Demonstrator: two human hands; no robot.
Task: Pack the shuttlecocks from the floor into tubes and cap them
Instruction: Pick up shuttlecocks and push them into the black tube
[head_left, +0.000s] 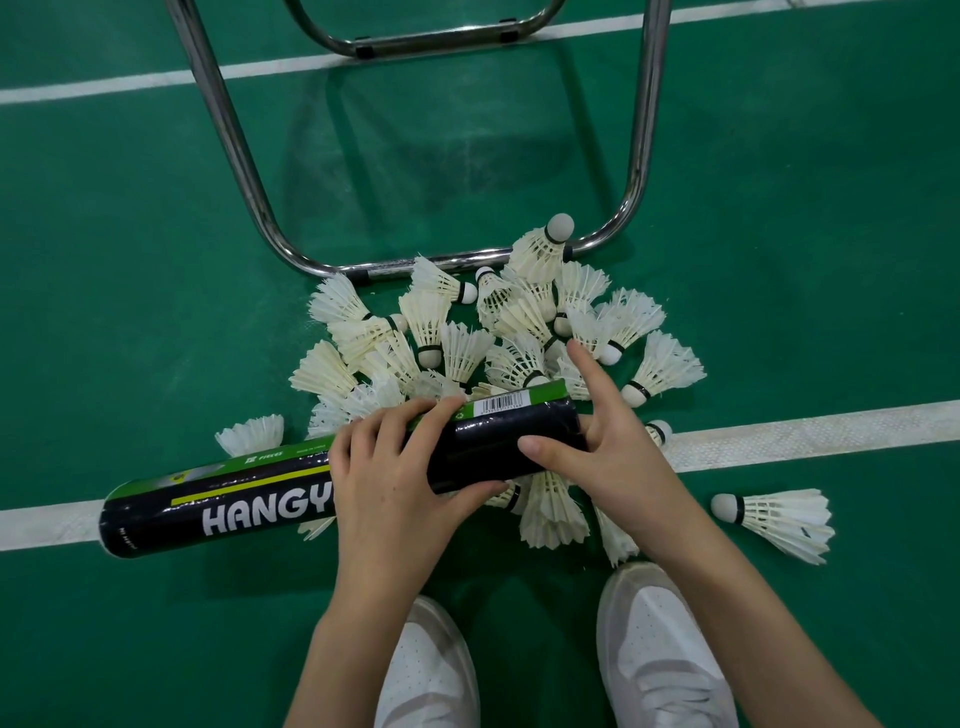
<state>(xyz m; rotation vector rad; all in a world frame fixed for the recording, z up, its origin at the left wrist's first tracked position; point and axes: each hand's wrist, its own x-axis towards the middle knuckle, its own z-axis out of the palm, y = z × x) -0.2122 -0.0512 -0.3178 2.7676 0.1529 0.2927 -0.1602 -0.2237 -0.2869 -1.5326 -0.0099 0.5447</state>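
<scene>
Both grips wrap the tube, my left hand at mid-body, my right hand at its right end; it lies crosswise over the floor, shuttlecocks heaped just beyond, nearer my right.

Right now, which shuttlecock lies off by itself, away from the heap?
The lone shuttlecock right of the right shoe, cork pointing left; the others crowd together by the tube.
</scene>
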